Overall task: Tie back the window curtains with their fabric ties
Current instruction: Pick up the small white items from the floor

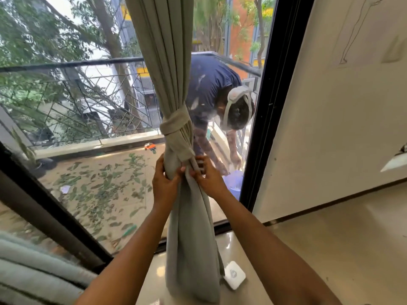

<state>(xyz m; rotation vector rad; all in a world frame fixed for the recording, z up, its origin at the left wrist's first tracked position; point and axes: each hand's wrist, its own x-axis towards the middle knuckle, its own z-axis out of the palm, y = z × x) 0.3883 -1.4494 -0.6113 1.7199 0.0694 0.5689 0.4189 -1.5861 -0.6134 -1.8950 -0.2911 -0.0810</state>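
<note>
A pale grey-green curtain (163,47) hangs gathered in front of the window. A beige fabric tie (174,125) is wrapped round it at mid height, with an end hanging down its front. Just below the tie, my left hand (164,180) grips the gathered curtain from the left. My right hand (206,176) pinches a fold of fabric at the curtain's right side, fingers curled. The curtain's lower part (191,249) falls bunched to the floor between my forearms.
A black window frame (267,111) stands right of the curtain, next to a cream wall (330,117). Outside, a person in a dark shirt (209,84) bends over on a leaf-strewn balcony. A white square device (234,274) lies on the floor. A second curtain (33,271) bunches at lower left.
</note>
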